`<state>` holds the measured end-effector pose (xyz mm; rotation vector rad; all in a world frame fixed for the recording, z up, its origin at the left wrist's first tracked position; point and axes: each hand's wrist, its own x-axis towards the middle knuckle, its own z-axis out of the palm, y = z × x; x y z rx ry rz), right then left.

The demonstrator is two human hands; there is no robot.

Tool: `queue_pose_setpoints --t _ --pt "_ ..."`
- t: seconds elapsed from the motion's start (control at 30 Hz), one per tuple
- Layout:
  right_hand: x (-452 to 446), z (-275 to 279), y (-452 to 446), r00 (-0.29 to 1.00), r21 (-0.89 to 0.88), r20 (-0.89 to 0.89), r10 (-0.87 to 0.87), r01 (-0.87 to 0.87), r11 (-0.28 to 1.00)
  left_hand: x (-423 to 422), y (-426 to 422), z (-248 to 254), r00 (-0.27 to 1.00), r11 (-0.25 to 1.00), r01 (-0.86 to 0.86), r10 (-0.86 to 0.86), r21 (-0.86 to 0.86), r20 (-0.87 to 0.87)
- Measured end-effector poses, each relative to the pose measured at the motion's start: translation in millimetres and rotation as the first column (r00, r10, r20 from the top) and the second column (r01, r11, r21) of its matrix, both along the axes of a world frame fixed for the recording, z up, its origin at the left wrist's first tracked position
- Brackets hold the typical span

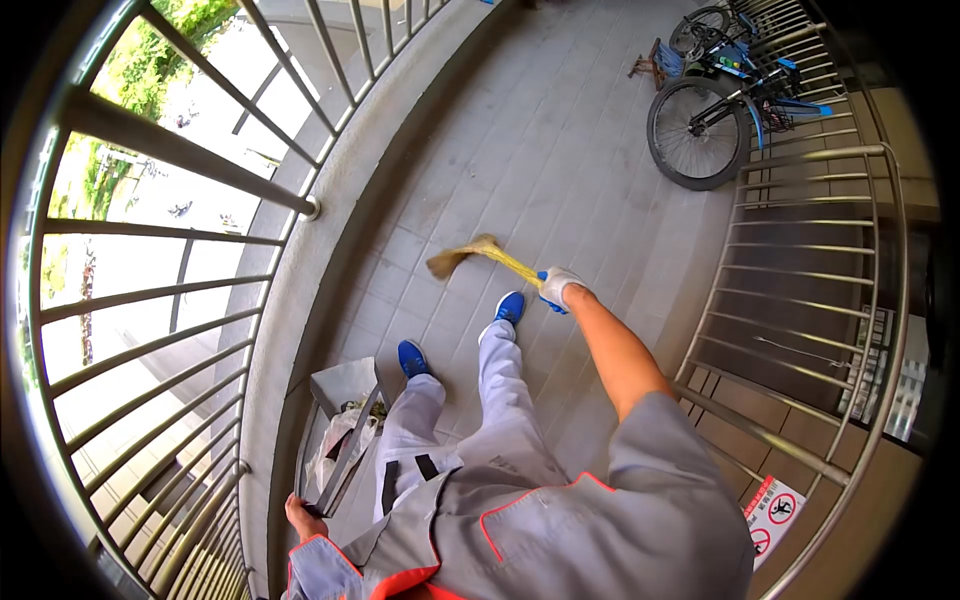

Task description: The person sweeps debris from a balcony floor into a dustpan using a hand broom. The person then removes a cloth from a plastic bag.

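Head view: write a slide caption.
Gloved right grip holding a broom over floor tiles, left grip at a dustpan handle.

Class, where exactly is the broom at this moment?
In the head view, the broom is just above the picture's middle, gripped by the gloved right hand, its bristles pointing left, ahead of the blue shoes.

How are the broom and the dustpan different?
The broom is yellow and brown, while the dustpan is grey.
The broom is in the gloved right hand, but the dustpan is at the left hand.
The broom is out over the floor tiles ahead of the shoes, while the dustpan is beside the left leg with rubbish in it.
Both are within the person's reach.
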<state>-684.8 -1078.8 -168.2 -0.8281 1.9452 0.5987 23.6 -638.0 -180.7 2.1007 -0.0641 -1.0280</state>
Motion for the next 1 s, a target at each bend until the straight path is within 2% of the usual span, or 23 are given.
queue_pose_setpoints --t 0.03,0.13,0.17,0.23,0.27,0.3,0.37,0.43,0.47,0.5,0.53,0.57,0.63,0.67,0.77,0.8,0.9,0.93,1.0 --pt "-4 4 -14 0.993 -0.034 -0.03 0.116 -0.117 0.993 -11 -12 4 1.0 1.0 0.005 -0.005 -0.005 -0.002" --pt "-36 34 -23 0.992 -0.011 0.004 0.123 -0.123 0.992 -38 -46 12 1.0 0.999 -0.028 0.027 0.025 0.014" --pt "-50 50 -18 0.99 -0.005 0.041 0.132 -0.132 0.991 -45 -56 13 0.996 0.997 -0.08 0.08 0.002 -0.03" --pt "-96 79 11 0.923 -0.063 -0.125 0.363 -0.373 0.926 -54 -72 19 0.977 0.982 -0.187 0.184 -0.025 -0.112" --pt "-126 90 21 0.924 0.032 -0.114 0.365 -0.364 0.931 -55 -80 14 0.96 0.982 -0.19 0.183 -0.012 -0.212" --pt "-154 99 30 0.925 0.128 -0.099 0.366 -0.353 0.927 -51 -83 3 0.959 0.983 -0.178 0.184 0.045 -0.218" --pt "-196 123 37 0.875 0.173 -0.137 0.464 -0.44 0.881 -75 -112 22 0.989 0.986 -0.141 0.144 0.085 -0.034" --pt "-223 117 34 0.845 0.163 -0.13 0.519 -0.498 0.852 -71 -130 35 0.993 0.98 0.089 -0.074 0.18 -0.09" --pt "-236 109 26 0.808 0.135 -0.149 0.571 -0.555 0.821 -82 -133 43 0.811 0.86 0.476 -0.511 0.185 0.285" --pt "-244 103 13 0.814 0.129 -0.141 0.564 -0.55 0.825 -104 -144 56 0.522 0.667 0.697 -0.724 0.263 0.452" --pt "-244 95 -4 0.819 0.124 -0.133 0.557 -0.544 0.83 -123 -153 68 0.16 0.473 0.792 -0.772 0.386 0.615" --pt "-246 83 -20 0.807 0.078 -0.131 0.576 -0.571 0.818 -144 -171 82 -0.014 0.363 0.826 -0.753 0.432 0.658" --pt "-244 52 -56 0.823 -0.002 -0.119 0.555 -0.559 0.829 -166 -194 95 -0.046 0.323 0.808 -0.8 0.494 0.598" --pt "-239 36 -75 0.851 -0.019 -0.099 0.516 -0.52 0.854 -176 -210 100 0.329 0.52 0.774 -0.818 0.362 0.472" --pt "-242 55 -90 0.934 0.01 -0.053 0.353 -0.353 0.936 -190 -238 98 0.422 0.464 0.764 -0.885 0.447 0.197" --pt "-255 55 -76 0.942 -0.048 -0.058 0.33 -0.333 0.942 -204 -241 94 0.223 0.399 0.807 -0.889 0.436 0.399" --pt "-308 80 -10 0.97 -0.126 -0.121 0.212 -0.227 0.966 -201 -240 63 -0.005 0.303 0.863 -0.796 0.405 0.605" --pt "-330 74 17 0.969 -0.115 -0.176 0.176 -0.198 0.973 -207 -256 60 0.29 0.455 0.813 -0.857 0.362 0.426" --pt "-380 56 88 0.948 -0.298 -0.288 0.136 -0.224 0.928 -229 -286 57 0.557 0.597 0.722 -0.802 0.35 0.217"
